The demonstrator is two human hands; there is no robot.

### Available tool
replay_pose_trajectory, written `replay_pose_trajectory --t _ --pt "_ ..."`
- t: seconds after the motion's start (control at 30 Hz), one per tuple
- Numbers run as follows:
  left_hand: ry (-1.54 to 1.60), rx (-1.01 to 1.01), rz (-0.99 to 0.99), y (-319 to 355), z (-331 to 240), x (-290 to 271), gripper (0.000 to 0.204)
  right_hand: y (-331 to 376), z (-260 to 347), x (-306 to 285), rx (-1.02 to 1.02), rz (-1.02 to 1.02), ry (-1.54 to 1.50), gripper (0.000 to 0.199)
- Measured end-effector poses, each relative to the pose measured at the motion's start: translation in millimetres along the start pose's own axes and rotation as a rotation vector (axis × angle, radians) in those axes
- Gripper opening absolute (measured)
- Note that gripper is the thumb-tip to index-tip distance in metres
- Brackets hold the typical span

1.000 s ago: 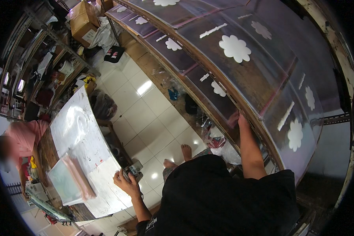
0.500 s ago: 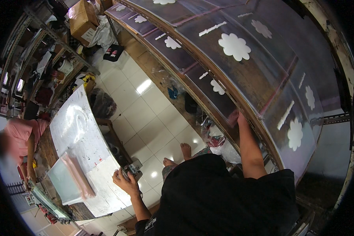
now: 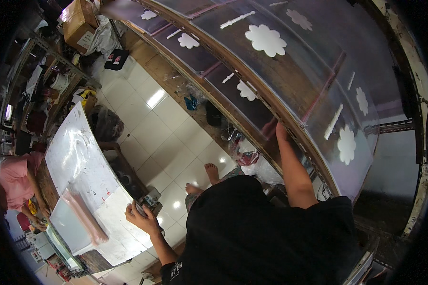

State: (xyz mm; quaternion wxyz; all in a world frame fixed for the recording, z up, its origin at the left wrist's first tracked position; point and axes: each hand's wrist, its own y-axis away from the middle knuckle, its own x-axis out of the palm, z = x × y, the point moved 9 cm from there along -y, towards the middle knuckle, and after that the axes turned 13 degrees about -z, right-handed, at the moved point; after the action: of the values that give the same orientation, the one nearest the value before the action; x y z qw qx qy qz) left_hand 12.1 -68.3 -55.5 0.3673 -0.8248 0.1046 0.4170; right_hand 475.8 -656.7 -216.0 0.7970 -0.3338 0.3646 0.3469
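My left hand point(image 3: 142, 219) rests at the right edge of the white-topped table point(image 3: 123, 221), fingers apart, nothing plainly held. Close beside it, past the edge, is a small grey device point(image 3: 152, 197). My right hand point(image 3: 281, 133) reaches in under the upper rack shelf point(image 3: 252, 88), over a lower level that carries a clear printed sheet point(image 3: 254, 111) with a white scalloped shape and pink edging. The shelf's frame hides the fingers there, so their grip does not show. More clear sheets point(image 3: 314, 71) with white scalloped shapes and short white bars lie on the upper shelf.
On the table lie a pale stack of sheets point(image 3: 71, 225) and a pink folded strip point(image 3: 84, 216). A person in a pink shirt point(image 3: 19, 183) stands at its far left. Shelving point(image 3: 43, 61), a cardboard box point(image 3: 80, 24) and plastic bags point(image 3: 261, 166) stand around the tiled floor.
The whole view has shifted slightly, moving the scene left and a little up. Both of my hands stay in about the same places; the person at left leans slightly differently.
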Motion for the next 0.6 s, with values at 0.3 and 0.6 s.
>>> replay_pose_trajectory --t 0.3,0.6 --pt "0.045 -0.102 -0.042 8.1 7.5 -15.4 0.045 51.7 112.1 -34.2 -0.331 0.147 -0.42 0.038" --pt "0.19 -0.154 -0.09 -3.2 9.8 -35.3 0.048 234.3 242.0 28.7 -0.249 0.944 -0.881 0.033"
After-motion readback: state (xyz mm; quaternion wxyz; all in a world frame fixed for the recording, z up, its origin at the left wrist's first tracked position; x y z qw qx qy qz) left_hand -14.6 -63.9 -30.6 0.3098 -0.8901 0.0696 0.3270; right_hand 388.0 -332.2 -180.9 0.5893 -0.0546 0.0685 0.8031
